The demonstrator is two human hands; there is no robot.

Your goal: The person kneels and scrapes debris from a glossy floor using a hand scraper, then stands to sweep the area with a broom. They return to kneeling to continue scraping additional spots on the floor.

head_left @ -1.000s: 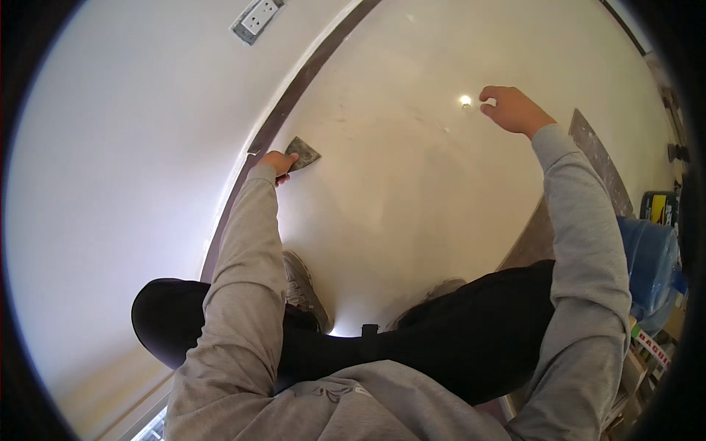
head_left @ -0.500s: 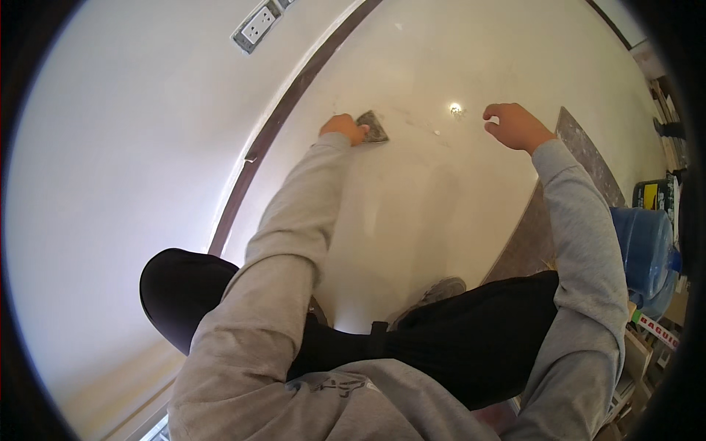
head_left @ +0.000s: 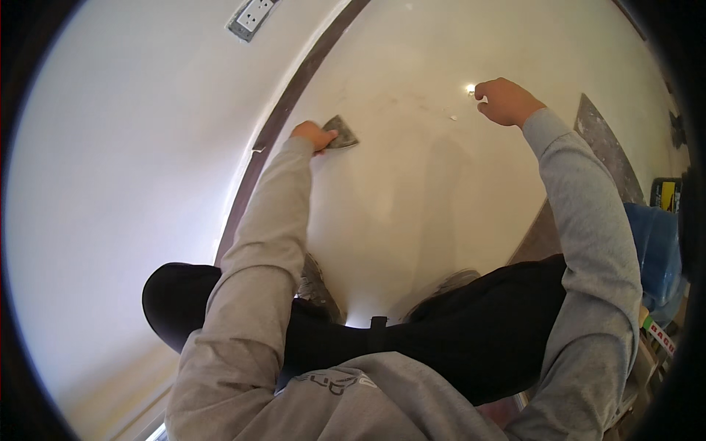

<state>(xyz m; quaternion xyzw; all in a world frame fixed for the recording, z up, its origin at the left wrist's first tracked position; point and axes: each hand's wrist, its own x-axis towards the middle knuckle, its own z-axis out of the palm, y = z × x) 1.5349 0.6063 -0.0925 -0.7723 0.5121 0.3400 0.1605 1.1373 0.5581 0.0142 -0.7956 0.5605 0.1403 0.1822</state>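
Observation:
Low over the glossy cream floor (head_left: 382, 198), my left hand (head_left: 312, 135) is closed around a putty knife. The flat, smeared grey blade of the putty knife (head_left: 343, 134) points away to the right of my fingers; its handle is hidden in the hand. Farther right, my right hand (head_left: 509, 103) hovers with bent fingers, a small gap between thumb and forefinger and nothing visible between them. Just left of and below it lies a small pale crumb (head_left: 453, 117) on the floor. Faint dirty smears (head_left: 404, 99) run across the floor between the hands.
A white wall with a power outlet (head_left: 254, 16) and a dark baseboard strip (head_left: 283, 99) bound the left side. To the right lie a dusty brown board (head_left: 607, 143), a blue water jug (head_left: 654, 246) and a black-and-yellow container (head_left: 665, 195). My shoes (head_left: 318, 290) rest on the floor.
My left hand has moved left with the putty knife, toward the baseboard. My right hand has shifted slightly up in the view, and its thumb and forefinger are closer together. The view has shifted a little.

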